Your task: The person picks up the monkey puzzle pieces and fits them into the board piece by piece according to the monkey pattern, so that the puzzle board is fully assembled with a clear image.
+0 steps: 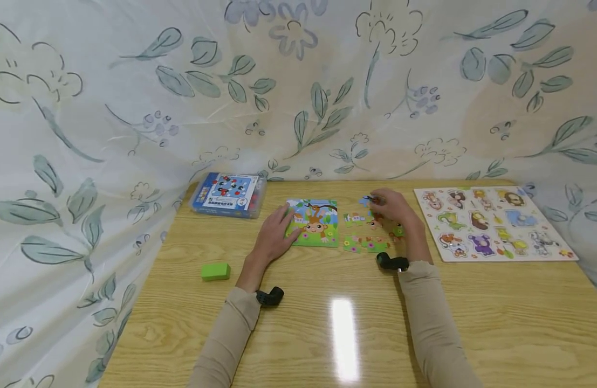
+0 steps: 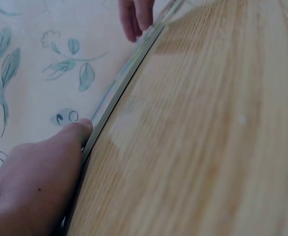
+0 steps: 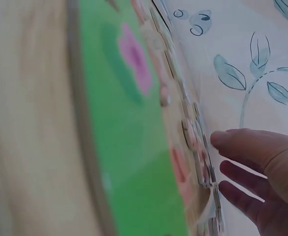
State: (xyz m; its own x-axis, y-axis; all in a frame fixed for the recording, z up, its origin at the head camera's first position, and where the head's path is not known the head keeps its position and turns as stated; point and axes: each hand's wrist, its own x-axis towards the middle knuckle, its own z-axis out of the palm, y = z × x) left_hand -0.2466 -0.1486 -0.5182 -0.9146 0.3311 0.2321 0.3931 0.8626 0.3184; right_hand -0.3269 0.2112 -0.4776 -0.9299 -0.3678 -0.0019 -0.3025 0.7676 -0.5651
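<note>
On the pale wooden worktop point(image 1: 298, 334), loose, green-and-pink printed jigsaw pieces point(image 1: 374, 224) lie just right of a flat, square, colourful monkey picture point(image 1: 320, 223). The left hand point(image 1: 275, 233), fingers fairly straight, rests on the picture's left edge. The right hand point(image 1: 392, 205), fingers parted and bent, meets a small blue jigsaw piece point(image 1: 363, 201); I cannot tell whether it's pinched. A brushing knuckle could skew neighbouring pieces.
</note>
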